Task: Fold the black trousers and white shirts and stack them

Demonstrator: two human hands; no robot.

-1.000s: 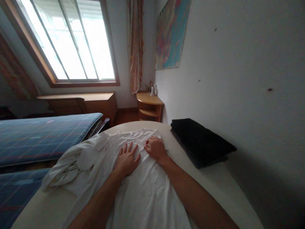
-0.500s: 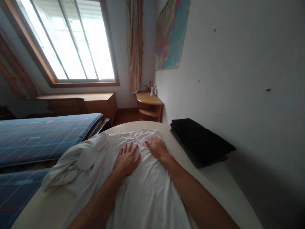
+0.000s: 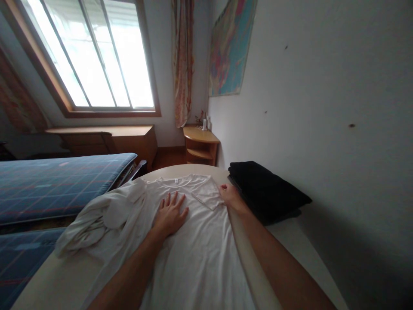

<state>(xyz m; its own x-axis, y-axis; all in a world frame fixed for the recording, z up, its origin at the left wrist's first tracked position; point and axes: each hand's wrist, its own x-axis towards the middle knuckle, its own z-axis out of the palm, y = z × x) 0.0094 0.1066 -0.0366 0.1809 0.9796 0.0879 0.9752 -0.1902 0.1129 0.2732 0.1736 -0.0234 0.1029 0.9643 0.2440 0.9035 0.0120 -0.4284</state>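
Note:
A white T-shirt (image 3: 196, 241) lies spread on the pale table, its neckline at the far end. My left hand (image 3: 171, 214) rests flat on the chest of it, fingers spread. At the shirt's right edge, my right hand (image 3: 229, 196) is closed, its fingers curled on the sleeve edge beside the black folded clothes (image 3: 269, 189). The right sleeve is folded inward across the shirt. Bunched white fabric (image 3: 109, 215) lies to the left; whether it belongs to the same shirt, I cannot tell.
The round-edged table (image 3: 41, 277) stands close to the wall (image 3: 322, 77) on the right. Beds with blue plaid mattresses (image 3: 67, 181) are at the left. A wooden corner shelf (image 3: 201, 135) and a desk (image 3: 132, 130) stand beyond, under the window.
My right hand has slid right, from lying flat on the shirt's upper right to its sleeve edge, and its fingers have closed. My left hand has stayed on the chest.

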